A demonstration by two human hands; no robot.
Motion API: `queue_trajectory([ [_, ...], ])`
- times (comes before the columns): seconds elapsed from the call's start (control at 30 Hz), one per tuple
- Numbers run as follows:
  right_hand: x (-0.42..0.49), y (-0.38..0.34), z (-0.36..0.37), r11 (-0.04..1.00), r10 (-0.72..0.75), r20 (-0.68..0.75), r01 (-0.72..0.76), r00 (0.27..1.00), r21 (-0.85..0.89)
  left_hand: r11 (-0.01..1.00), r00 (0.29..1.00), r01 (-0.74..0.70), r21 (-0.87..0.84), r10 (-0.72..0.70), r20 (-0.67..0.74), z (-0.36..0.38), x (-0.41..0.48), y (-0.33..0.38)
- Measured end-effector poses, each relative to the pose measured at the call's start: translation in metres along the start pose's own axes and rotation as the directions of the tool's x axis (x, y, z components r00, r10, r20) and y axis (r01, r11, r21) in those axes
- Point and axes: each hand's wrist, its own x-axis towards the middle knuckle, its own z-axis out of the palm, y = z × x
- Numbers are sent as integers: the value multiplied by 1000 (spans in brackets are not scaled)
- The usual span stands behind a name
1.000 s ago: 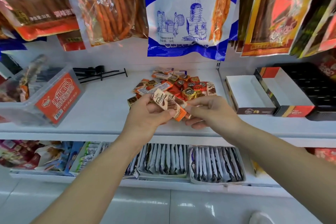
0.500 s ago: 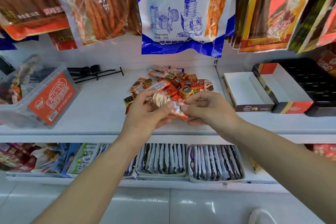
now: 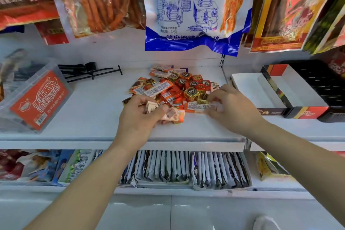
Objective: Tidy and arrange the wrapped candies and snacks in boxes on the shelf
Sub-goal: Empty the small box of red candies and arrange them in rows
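A small bundle of wrapped candies (image 3: 168,113) was gripped in the left hand (image 3: 137,117), whose fingers were curled round it, just above the front of the white shelf (image 3: 89,110). The right hand (image 3: 234,107) was held close beside it. Its fingertips (image 3: 217,107), somewhat blurred, were pinched on the clear end of an orange wrapped bar (image 3: 196,107) that lay at the near edge of the candy pile (image 3: 179,87). The pile, made up of orange bars and square gold and red foil pieces, was heaped loose on the middle of the shelf, outside the boxes. To its right, 2 open boxes were set side by side and touching: a white-lined box (image 3: 250,91) and a red-and-black box (image 3: 300,95), with a black tray (image 3: 324,84) beyond them. At the left, a clear plastic tub (image 3: 37,99) with an orange label was seen tilted, and black hooks (image 3: 89,73) lay behind it. Snack bags (image 3: 194,9) were hung above, and boxes of sachets (image 3: 164,166) were lined up on the lower shelf.
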Motion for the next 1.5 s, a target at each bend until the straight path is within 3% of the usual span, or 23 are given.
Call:
queue_trajectory([
  [0.2, -5, -6, -1, 993, 2, 100, 11, 995, -121, 1000, 1000, 4, -15, -4, 11, -1, -3, 0],
  [0.33, -8, -6, -9, 998, 53, 109, -51, 993, -22, 999, 1000, 0, -38, 1, 12, -1, -7, 3],
  [0.4, -13, -6, -12, 999, 30, 87, -32, 996, 19, 999, 1000, -4, -41, 5, 9, -2, -10, 4],
  [0.63, -34, -6, -24, 997, -82, 213, 81, 974, 14, 1000, 1000, 15, -2, -15, -25, -4, -15, 6],
  [0.77, -35, -5, -24, 998, 21, 240, -36, 971, 58, 998, 999, 37, -50, -38, -17, -3, -19, 11],
  [0.93, -40, -2, -35, 989, 42, 209, -70, 977, 127, 991, 998, 43, -124, -36, 57, 3, -26, 19],
  [1.0, -43, -3, -46, 939, 81, 166, -131, 983, 319, 987, 995, 58, -148, -46, 83, 8, -28, 22],
  [1.07, -47, -6, -61, 808, 106, 161, -179, 981, 562, 986, 993, 57, -154, -40, 112, 14, -30, 23],
  [1.13, -51, -8, -72, 712, 121, 154, -194, 981, 675, 986, 988, 61, -155, -38, 146, 20, -31, 26],
  [1.37, -58, -3, -74, 499, 165, 241, -292, 956, 816, 992, 954, 51, -116, -13, 301, 50, -43, 35],
  [1.5, -58, -1, -73, 518, 175, 204, -266, 963, 813, 992, 928, 55, -118, -8, 372, 69, -50, 40],
])
